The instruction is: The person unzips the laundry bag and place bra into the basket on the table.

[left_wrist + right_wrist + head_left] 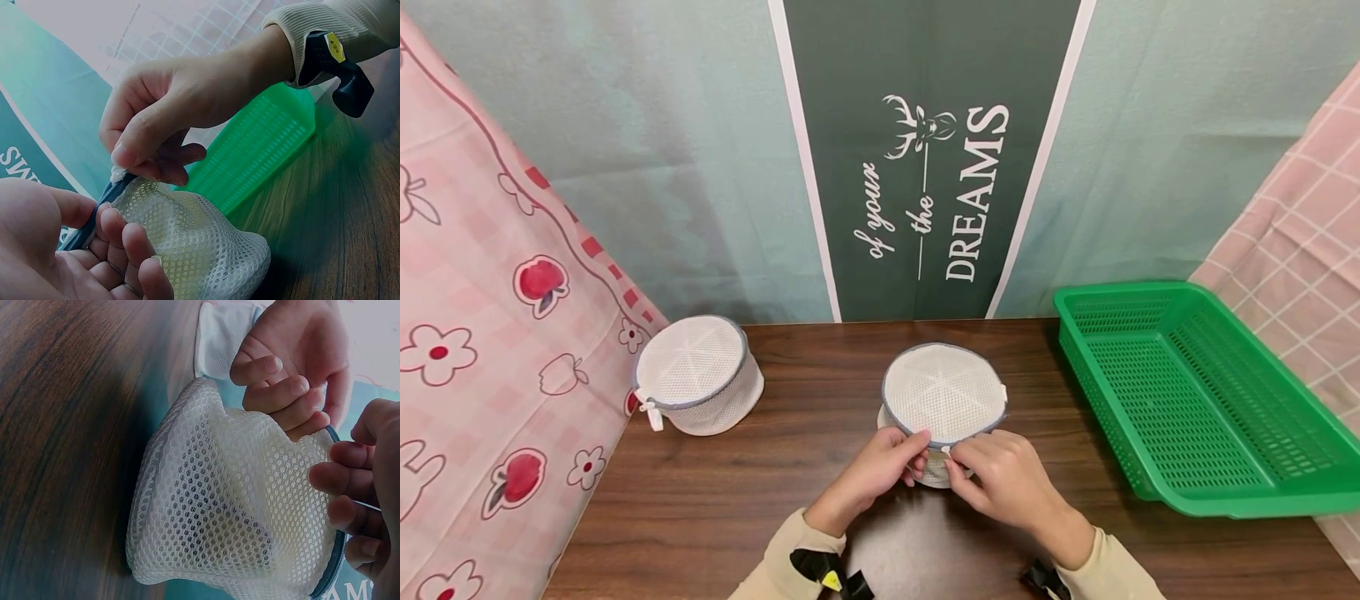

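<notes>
A round white mesh bag (943, 392) with a grey zipped rim stands on the dark wooden counter (790, 492), near its middle and close to the person, its flat top tipped towards them. Both hands meet at the near edge of the bag. The left hand (883, 467) has a grasping grip on the rim: in the left wrist view its thumb and fingers (122, 234) pinch the grey zipper band next to the mesh (187, 237). The right hand (1000, 475) is just beside it, its fingertips pinched on the small white zipper pull (945, 450) at the rim; the left wrist view shows that pull (117, 173) held between thumb and forefinger of the right hand (169, 119). In the right wrist view the side of the bag (231, 519) sags in soft folds, something dark shows dimly through the mesh, and the left hand (294, 369) curls over the rim from above.

A second mesh bag (698, 373) of the same kind sits well apart at the left back of the counter, zipped, with its pull hanging on the near left side. A green plastic basket (1157, 492) with slotted walls stands on the right side of the counter. Pink patterned cloth (482, 333) hangs on the left, pink checked cloth (1300, 242) on the right, and a dark green banner (925, 50) with white lettering hangs behind.
</notes>
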The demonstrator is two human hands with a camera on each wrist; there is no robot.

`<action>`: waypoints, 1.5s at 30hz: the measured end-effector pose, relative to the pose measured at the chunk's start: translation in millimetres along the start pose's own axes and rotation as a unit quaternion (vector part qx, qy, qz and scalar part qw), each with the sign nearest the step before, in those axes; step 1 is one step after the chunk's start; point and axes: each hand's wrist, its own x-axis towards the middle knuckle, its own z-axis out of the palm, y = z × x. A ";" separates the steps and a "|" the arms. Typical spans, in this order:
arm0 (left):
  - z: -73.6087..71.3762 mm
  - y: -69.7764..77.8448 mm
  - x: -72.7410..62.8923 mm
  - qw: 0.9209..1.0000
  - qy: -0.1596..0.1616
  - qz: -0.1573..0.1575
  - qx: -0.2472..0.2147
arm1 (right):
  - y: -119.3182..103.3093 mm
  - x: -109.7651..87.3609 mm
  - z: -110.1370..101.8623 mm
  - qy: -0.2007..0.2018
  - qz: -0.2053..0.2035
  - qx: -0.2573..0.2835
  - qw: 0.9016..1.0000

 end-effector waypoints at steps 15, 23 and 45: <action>-1.2 1.0 -1.7 1.000 0.006 0.004 -0.005 | -0.9 -1.3 0.4 -0.011 0.002 0.000 1.000; -2.1 -1.0 -1.0 1.000 0.005 0.003 -0.012 | -0.6 -1.3 -0.2 -0.014 0.001 -0.005 1.000; -3.4 -1.0 -0.1 1.000 0.014 0.005 -0.012 | 1.4 -0.2 -2.0 -0.007 0.011 -0.029 0.999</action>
